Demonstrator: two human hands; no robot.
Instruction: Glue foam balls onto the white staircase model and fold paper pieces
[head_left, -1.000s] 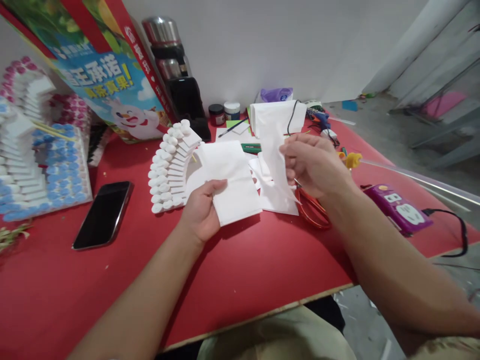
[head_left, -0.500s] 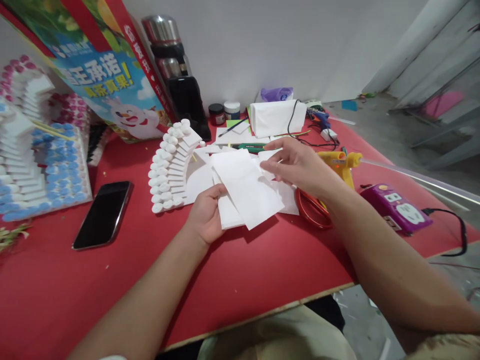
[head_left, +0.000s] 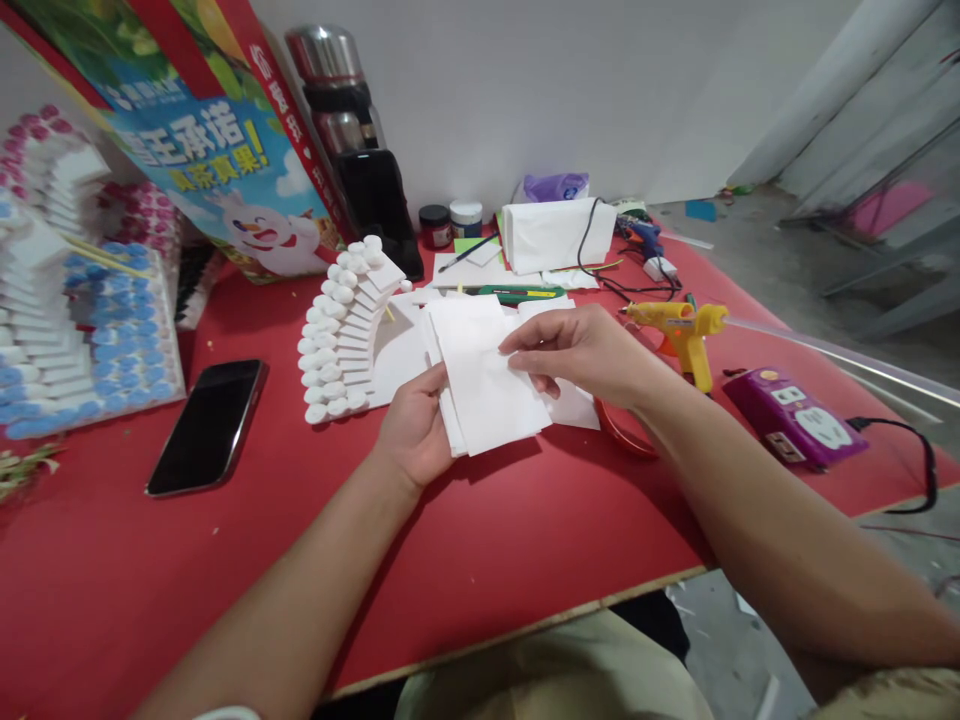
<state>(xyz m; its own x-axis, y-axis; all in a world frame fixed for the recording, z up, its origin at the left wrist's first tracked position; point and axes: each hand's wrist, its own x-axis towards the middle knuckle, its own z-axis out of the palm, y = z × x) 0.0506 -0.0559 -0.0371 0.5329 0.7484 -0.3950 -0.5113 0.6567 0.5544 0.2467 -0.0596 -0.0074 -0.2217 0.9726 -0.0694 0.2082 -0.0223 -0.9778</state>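
My left hand (head_left: 414, 432) grips the lower left corner of a small stack of white foam sheets (head_left: 480, 375) just above the red table (head_left: 225, 560). My right hand (head_left: 581, 350) pinches the right edge of the top sheet, fingers curled onto it. A white stepped foam model with rounded knobs (head_left: 346, 330) stands just left of the sheets. More white sheets (head_left: 574, 405) lie under my right hand.
A black phone (head_left: 208, 426) lies at the left. A yellow glue gun (head_left: 679, 330), red scissors (head_left: 619, 435) and a purple power strip (head_left: 791, 415) sit at the right. A blue-and-white foam model (head_left: 82, 330), a printed box (head_left: 210, 170), a flask (head_left: 337, 100) and paint jars (head_left: 450, 222) stand behind.
My right hand brought a white sheet down from mid-air and laid it onto the stack in my left hand, squaring it up. The glue gun is now uncovered.
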